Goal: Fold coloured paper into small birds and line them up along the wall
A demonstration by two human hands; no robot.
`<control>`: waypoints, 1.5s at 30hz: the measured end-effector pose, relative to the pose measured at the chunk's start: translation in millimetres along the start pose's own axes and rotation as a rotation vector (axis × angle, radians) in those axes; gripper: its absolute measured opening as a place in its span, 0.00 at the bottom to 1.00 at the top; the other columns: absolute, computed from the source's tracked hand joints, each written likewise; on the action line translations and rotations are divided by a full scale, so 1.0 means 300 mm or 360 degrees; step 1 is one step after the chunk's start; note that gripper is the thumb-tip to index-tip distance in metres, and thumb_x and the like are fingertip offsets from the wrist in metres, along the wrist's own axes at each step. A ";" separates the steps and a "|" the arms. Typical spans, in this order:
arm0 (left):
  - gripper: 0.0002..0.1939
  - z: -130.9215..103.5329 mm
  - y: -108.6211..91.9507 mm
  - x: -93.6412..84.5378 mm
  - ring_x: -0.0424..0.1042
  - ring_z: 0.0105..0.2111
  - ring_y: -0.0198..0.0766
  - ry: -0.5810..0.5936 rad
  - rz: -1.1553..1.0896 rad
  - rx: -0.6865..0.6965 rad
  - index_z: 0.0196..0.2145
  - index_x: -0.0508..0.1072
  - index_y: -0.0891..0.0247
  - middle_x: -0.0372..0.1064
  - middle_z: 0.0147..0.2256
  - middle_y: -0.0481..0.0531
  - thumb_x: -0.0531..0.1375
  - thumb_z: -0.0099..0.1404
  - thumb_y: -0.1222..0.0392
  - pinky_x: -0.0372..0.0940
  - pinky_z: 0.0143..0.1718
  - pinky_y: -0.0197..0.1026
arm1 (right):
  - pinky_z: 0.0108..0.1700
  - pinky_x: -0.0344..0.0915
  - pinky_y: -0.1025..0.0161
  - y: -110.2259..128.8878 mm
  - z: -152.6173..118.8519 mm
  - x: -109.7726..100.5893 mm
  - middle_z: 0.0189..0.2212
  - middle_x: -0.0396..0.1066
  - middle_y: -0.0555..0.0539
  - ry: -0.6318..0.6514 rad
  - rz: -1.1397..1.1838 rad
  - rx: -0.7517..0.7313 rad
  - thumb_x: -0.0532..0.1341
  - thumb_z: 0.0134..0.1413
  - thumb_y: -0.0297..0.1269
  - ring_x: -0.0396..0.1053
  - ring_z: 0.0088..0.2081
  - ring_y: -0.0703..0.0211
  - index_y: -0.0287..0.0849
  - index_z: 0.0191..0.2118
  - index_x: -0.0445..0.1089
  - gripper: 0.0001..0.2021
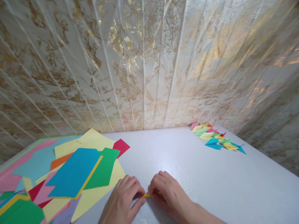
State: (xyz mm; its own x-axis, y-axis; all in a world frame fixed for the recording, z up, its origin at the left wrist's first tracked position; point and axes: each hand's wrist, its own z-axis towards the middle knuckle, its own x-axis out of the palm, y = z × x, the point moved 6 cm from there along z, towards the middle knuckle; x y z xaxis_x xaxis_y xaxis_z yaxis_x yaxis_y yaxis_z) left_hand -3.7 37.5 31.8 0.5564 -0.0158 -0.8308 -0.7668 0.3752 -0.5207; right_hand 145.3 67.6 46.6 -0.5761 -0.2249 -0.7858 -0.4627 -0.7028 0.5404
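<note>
Closest to my camera are the bare left hand [126, 197] and bare right hand [169, 194], low in my view. Between them, just above the glossy white counter [182, 161], is a small, narrow strip of folded yellow paper [147, 195]. I have its left end pinched between the left thumb and forefinger; the right hand curls over the other end, its fingers closed on it, though its exact grip is hidden from me.

I judge this piece almost weightless, springy along its folds and easily creased or torn, so I would take it by the layered edges with fingertips only and not squeeze the thin tip.

To the left spreads a loose pile of flat coloured paper sheets [76, 172]; those probably slide over one another and lift best by a corner. Farther off, at the right, sits a cluster of small, multicoloured folded paper pieces [213, 143]. Behind everything hangs a pleated pale cloth with gold patterning [140, 68].
</note>
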 end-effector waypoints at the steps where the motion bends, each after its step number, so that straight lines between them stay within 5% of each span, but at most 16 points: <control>1: 0.07 0.001 0.002 0.003 0.68 0.38 0.41 0.0018 -0.0020 -0.0025 0.31 0.71 0.58 0.70 0.33 0.45 0.65 0.63 0.67 0.60 0.38 0.42 | 0.38 0.57 0.63 0.007 -0.002 0.000 0.31 0.72 0.49 -0.0013 -0.0031 -0.0066 0.60 0.52 0.18 0.65 0.34 0.58 0.42 0.34 0.68 0.11; 12: 0.08 0.004 0.011 0.013 0.67 0.35 0.40 -0.0067 -0.0033 -0.0040 0.30 0.69 0.59 0.68 0.31 0.45 0.64 0.64 0.67 0.57 0.36 0.42 | 0.38 0.57 0.62 0.007 0.021 0.038 0.29 0.73 0.50 -0.0032 -0.0089 0.0005 0.69 0.53 0.28 0.65 0.33 0.57 0.42 0.30 0.70 0.07; 22: 0.09 0.009 -0.034 -0.038 0.66 0.34 0.38 -0.0226 -0.0062 0.0252 0.30 0.68 0.60 0.68 0.30 0.45 0.61 0.69 0.65 0.57 0.36 0.40 | 0.35 0.58 0.64 0.023 0.018 -0.002 0.27 0.70 0.49 -0.0211 0.0172 -0.0205 0.65 0.52 0.20 0.64 0.32 0.59 0.40 0.31 0.70 0.08; 29: 0.08 -0.007 -0.052 -0.073 0.69 0.35 0.38 -0.0233 0.0022 0.0435 0.37 0.71 0.57 0.71 0.33 0.45 0.54 0.74 0.65 0.60 0.37 0.39 | 0.35 0.59 0.64 -0.013 0.017 -0.023 0.27 0.70 0.49 -0.0250 0.0303 -0.0161 0.65 0.57 0.25 0.65 0.33 0.58 0.41 0.31 0.70 0.06; 32: 0.06 -0.012 -0.047 -0.067 0.70 0.37 0.40 -0.0265 0.0157 0.0416 0.44 0.71 0.57 0.72 0.37 0.47 0.59 0.71 0.63 0.61 0.38 0.40 | 0.35 0.59 0.64 -0.006 0.018 -0.021 0.27 0.70 0.49 -0.0276 0.0251 -0.0215 0.62 0.61 0.27 0.64 0.32 0.58 0.42 0.32 0.70 0.06; 40: 0.09 -0.015 -0.080 -0.058 0.67 0.32 0.39 -0.0256 0.0284 0.0518 0.31 0.68 0.59 0.69 0.30 0.45 0.58 0.71 0.66 0.57 0.38 0.42 | 0.37 0.61 0.63 0.041 0.017 -0.006 0.27 0.71 0.48 -0.0175 0.0153 -0.0413 0.56 0.69 0.32 0.65 0.31 0.59 0.42 0.32 0.70 0.12; 45: 0.09 -0.012 -0.069 -0.087 0.67 0.30 0.37 -0.0338 0.0152 0.0450 0.29 0.71 0.59 0.70 0.28 0.44 0.62 0.69 0.63 0.56 0.35 0.41 | 0.37 0.61 0.61 0.027 0.025 -0.071 0.27 0.71 0.46 -0.0153 0.0269 -0.0324 0.55 0.68 0.34 0.66 0.32 0.57 0.42 0.31 0.71 0.13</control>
State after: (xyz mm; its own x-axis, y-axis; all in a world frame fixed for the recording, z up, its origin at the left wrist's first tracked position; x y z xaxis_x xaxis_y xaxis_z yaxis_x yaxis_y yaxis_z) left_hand -3.6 26.8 63.6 0.5633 0.2133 -0.7983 -0.7165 0.6073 -0.3433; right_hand 148.8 71.7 70.1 -0.6994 -0.2922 -0.6523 -0.2155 -0.7840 0.5822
